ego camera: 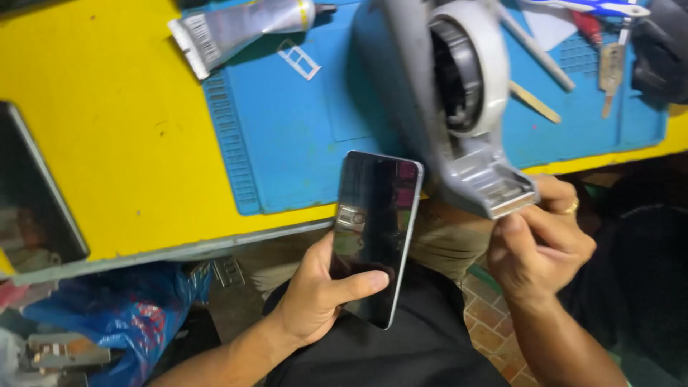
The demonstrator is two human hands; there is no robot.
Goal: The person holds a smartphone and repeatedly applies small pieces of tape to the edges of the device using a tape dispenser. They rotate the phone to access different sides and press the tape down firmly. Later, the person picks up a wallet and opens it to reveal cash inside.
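Now, left hand [315, 294]: curled around a dark smartphone [374, 233], thumb across its glass, held below the table edge.
Right hand [537, 247]: fingertips pinched together at the cutter end of a grey tape dispenser [459, 107].
Dispenser: resting on a blue work mat [301, 136].
Mat: lies on a yellow table [107, 129].
Nearby: silver glue tube [244, 29], small card tray [299, 59].

one phone [374, 233], one tape dispenser [459, 93], one tube [240, 29]
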